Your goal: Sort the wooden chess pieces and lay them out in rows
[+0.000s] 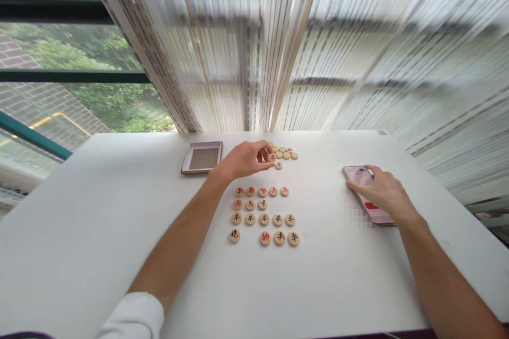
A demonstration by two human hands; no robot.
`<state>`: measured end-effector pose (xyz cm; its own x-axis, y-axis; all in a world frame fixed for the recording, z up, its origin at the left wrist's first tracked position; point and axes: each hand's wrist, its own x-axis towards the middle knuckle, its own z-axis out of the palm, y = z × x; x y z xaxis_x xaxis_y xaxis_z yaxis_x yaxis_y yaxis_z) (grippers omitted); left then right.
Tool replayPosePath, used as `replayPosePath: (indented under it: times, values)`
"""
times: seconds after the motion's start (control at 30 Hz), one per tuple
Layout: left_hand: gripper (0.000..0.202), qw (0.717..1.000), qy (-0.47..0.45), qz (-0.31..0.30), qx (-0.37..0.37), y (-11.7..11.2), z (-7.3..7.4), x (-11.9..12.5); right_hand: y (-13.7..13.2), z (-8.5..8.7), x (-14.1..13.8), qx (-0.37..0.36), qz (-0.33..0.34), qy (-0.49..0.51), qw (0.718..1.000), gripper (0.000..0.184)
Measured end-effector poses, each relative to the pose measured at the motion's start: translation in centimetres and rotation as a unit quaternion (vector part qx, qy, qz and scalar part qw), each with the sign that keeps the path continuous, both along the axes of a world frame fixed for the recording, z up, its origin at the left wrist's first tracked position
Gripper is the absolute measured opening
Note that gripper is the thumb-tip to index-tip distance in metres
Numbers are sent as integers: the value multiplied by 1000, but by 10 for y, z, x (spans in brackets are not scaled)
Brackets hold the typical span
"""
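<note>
Between the thumb and fingers of my left hand [250, 159] is a Chinese chess piece [271, 158] with a red character. Just beside it lies a piece with a dark character [279, 166]. Behind, a cluster of pieces [287, 155] sits close together, mostly blank side up and partly hidden by the hand. Nearer to me, face-up pieces form rows: red ones [263, 192], a mixed row [250, 205], black ones [264, 219], and a front row with a red piece [265, 238]. My right hand [384, 190] grips a phone [360, 174], thumb and fingers around its upper part.
An open shallow box part [202, 159] with a grey inside lies at the back left, near my left wrist. Everything stands on a white table [119, 212]. Striped curtains [246, 53] hang along its far edge, with a window [79, 77] at the left.
</note>
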<state>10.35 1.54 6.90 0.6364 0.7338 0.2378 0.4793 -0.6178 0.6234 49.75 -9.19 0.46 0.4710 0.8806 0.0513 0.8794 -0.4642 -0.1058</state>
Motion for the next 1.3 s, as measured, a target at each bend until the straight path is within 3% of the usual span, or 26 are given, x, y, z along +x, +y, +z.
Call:
replayPosePath:
  times: [0.37,0.5,0.63,0.7,0.73,0.83,0.97,1.07,1.3]
  values:
    - [26,1000,-1,3,1,0,1,0,3,7,-2,2,-9,34,999,93]
    - [26,1000,-3,1,-3,-1,2,-1,-1,10,-19,5,-11,23,1000,99]
    - [26,1000,-3,-11,-4,-2,0,3,6,22,-63,129,73,36,988,79]
    - [27,1000,-1,-18,0,-4,-2,8,13,28,-93,190,146,143,960,62]
    - [28,1000,-2,-24,3,-5,-4,11,17,31,-108,186,181,230,938,53]
    - [28,999,-11,-48,16,-10,-8,21,25,33,-145,146,241,463,840,45]
    - [22,997,-10,-75,12,-17,-12,32,23,23,-169,148,276,580,752,38]
    - [22,997,5,-80,-6,-19,-14,35,20,11,-169,162,257,615,728,35]
    - [24,991,-18,-86,-98,-18,-23,37,20,-9,-167,205,225,620,723,32]
